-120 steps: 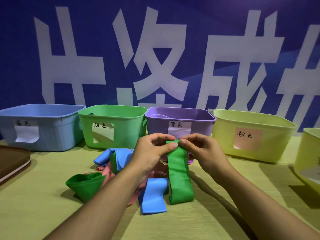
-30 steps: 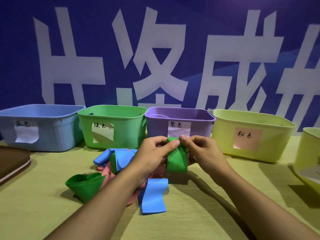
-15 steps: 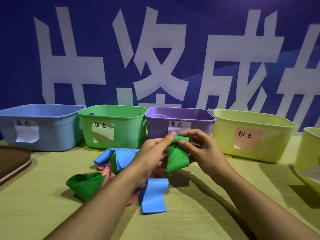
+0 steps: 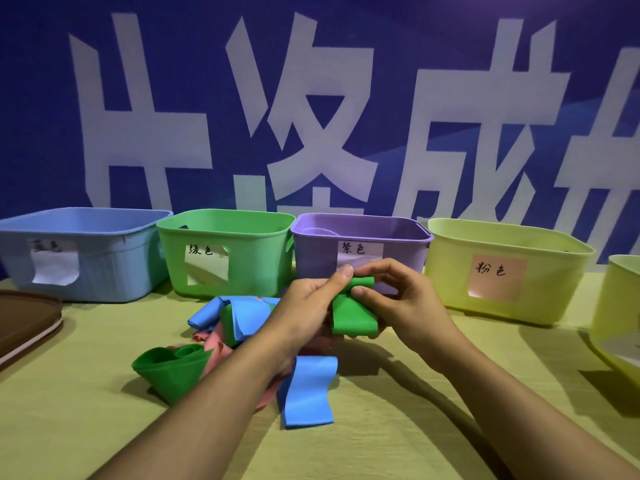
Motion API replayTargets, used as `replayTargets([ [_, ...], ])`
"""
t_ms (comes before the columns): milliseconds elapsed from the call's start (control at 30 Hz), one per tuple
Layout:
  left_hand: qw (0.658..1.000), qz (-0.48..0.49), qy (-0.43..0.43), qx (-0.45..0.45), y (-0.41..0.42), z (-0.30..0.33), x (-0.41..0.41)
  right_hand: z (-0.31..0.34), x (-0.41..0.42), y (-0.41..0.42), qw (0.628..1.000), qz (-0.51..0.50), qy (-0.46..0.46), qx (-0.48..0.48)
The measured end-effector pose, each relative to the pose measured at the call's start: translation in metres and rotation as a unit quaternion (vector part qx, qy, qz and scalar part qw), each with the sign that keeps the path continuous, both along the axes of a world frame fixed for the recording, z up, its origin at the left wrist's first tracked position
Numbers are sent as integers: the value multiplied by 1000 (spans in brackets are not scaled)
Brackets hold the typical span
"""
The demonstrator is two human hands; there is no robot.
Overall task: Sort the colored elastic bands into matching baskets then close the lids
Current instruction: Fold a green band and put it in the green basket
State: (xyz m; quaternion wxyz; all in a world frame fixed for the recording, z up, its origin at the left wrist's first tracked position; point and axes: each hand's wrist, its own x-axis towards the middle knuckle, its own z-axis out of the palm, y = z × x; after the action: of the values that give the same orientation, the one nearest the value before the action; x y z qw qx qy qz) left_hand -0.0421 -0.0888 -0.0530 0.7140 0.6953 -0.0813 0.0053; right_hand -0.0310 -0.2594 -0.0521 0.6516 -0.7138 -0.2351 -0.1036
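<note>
Both hands, left hand (image 4: 308,303) and right hand (image 4: 405,303), meet with fingers pinching.

green band (image 4: 353,315): folded, held up before purple basket (image 4: 360,251) | pile on surface: green (image 4: 169,370), blue (image 4: 308,393), blue (image 4: 242,311), pink (image 4: 214,344) bands | baskets in row, lids off: blue (image 4: 79,254), green basket (image 4: 225,254), purple, yellow-green (image 4: 505,271)
</note>
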Motion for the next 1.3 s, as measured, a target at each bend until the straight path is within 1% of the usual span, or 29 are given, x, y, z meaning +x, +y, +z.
replayTargets([
  [200,999,-13,-36,4,1,0,1,2,-2,1,998,2,61,-8],
  [367,998,-15,-50,18,1,-4,4,5,-3,1,996,-33,79,-9],
  [500,997,-22,-67,38,-1,-6,5,2,1,0,995,-41,94,-15],
  [700,995,-12,-74,72,0,-7,8,-1,4,4,996,-25,82,23],
  [767,995,-15,-73,66,0,-7,8,-2,4,3,995,-17,87,34],
  [933,996,-17,-68,48,-1,-7,6,-2,5,1,996,-18,81,26],
  [1167,997,-5,-65,52,2,-8,8,-4,7,0,998,-2,62,17],
  [1300,996,9,-74,54,2,-7,7,-3,5,2,997,7,65,34],
])
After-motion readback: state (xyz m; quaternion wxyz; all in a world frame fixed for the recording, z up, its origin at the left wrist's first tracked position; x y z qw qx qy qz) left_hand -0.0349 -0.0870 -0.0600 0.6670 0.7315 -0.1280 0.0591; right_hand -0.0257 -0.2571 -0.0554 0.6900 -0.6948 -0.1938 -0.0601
